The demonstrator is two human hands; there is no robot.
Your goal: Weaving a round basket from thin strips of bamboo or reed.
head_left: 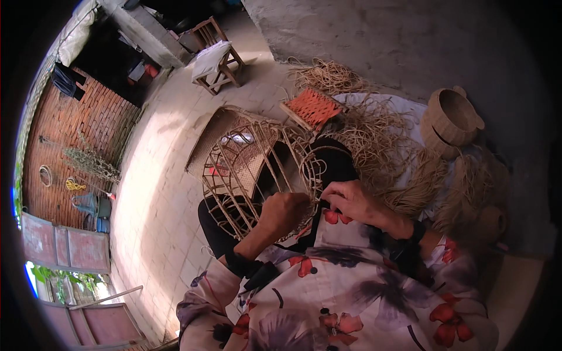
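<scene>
An open basket frame of brown twisted cord and thin rods rests across my lap, tilted on its side. My left hand is closed at the frame's near right edge, its fingers mostly hidden behind the back of the hand. Just to the right, my right hand bends its fingers inward at the same edge, thumb and forefinger close together. What lies between those fingertips is too small to make out. Loose cord loops stick out along the rim above both hands. Beyond the frame lies a flat woven mat.
A low stool with an orange woven seat stands past my knees. Heaps of loose straw-coloured cord cover a white sheet to the right, beside a round woven basket. A wooden chair stands farther off.
</scene>
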